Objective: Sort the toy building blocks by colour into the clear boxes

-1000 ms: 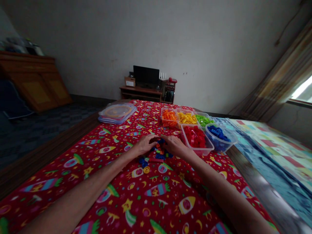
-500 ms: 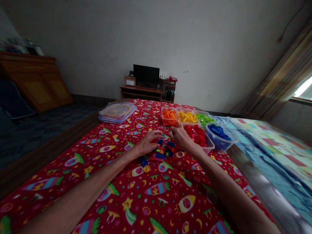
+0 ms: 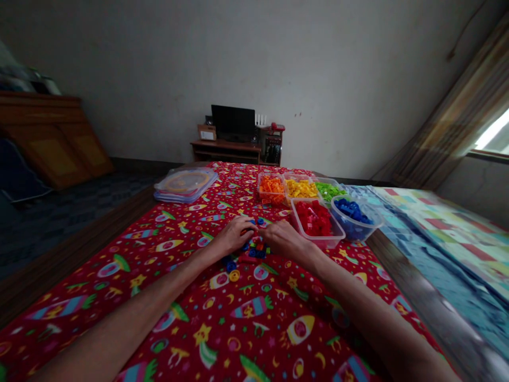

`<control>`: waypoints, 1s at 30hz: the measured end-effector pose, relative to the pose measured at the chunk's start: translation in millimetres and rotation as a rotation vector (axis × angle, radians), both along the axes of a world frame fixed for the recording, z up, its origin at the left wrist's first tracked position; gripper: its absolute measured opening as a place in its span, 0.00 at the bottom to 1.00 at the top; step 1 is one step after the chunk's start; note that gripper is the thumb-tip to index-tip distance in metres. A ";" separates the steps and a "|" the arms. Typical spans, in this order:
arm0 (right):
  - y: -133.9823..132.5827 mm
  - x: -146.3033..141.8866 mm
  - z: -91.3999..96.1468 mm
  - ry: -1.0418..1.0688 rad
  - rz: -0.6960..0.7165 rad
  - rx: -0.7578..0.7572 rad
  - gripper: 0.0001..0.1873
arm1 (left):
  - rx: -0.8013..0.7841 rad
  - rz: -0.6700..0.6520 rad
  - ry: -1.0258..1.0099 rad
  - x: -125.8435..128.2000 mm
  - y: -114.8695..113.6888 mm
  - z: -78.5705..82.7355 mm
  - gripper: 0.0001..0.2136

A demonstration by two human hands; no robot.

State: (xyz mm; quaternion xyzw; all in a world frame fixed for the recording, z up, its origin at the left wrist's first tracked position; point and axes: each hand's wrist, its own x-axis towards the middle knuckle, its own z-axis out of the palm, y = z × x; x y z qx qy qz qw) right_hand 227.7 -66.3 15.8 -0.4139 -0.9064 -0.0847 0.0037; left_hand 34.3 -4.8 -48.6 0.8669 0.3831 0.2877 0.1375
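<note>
Above a small heap of toy bricks (image 3: 257, 253), my left hand (image 3: 235, 233) has its fingers curled round a toy brick (image 3: 246, 232), of which bits of blue and orange show. Close on its right, my right hand (image 3: 281, 236) is closed with its fingertips pointing toward the left hand. Whatever those fingers pinch is hidden. A blue round piece (image 3: 260, 220) lies just beyond the hands. In front of the left hand are dark blue wheel-like pieces (image 3: 231, 266) and a yellow ring-shaped piece (image 3: 234, 275).
Clear tubs stand at right: orange bricks (image 3: 272, 187), yellow bricks (image 3: 301, 188), green bricks (image 3: 329, 191), red bricks (image 3: 314, 217), blue bricks (image 3: 353, 210). Stacked lids (image 3: 186, 184) lie at back left. A red patterned cloth (image 3: 214, 329) covers the table; a bed (image 3: 437, 254) adjoins it at right.
My right hand has moved from beside the red tub down and left, close to the left hand. The left hand's fingers have curled in. The view has shifted slightly.
</note>
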 end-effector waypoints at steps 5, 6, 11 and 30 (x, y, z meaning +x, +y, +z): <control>-7.5 -8.1 -9.1 -0.031 -0.009 -0.007 0.13 | 0.087 0.027 0.096 1.6 0.4 -9.2 0.10; -5.9 -7.6 -10.7 -0.017 -0.017 -0.005 0.12 | 0.114 0.020 0.099 2.0 0.0 -11.2 0.10; 9.3 3.8 -20.0 0.163 0.028 0.068 0.09 | 0.211 0.002 0.075 2.8 -1.5 -14.3 0.06; 9.5 -19.2 -37.6 0.339 -0.074 -0.063 0.08 | 0.183 0.058 0.065 0.8 -2.8 -7.7 0.05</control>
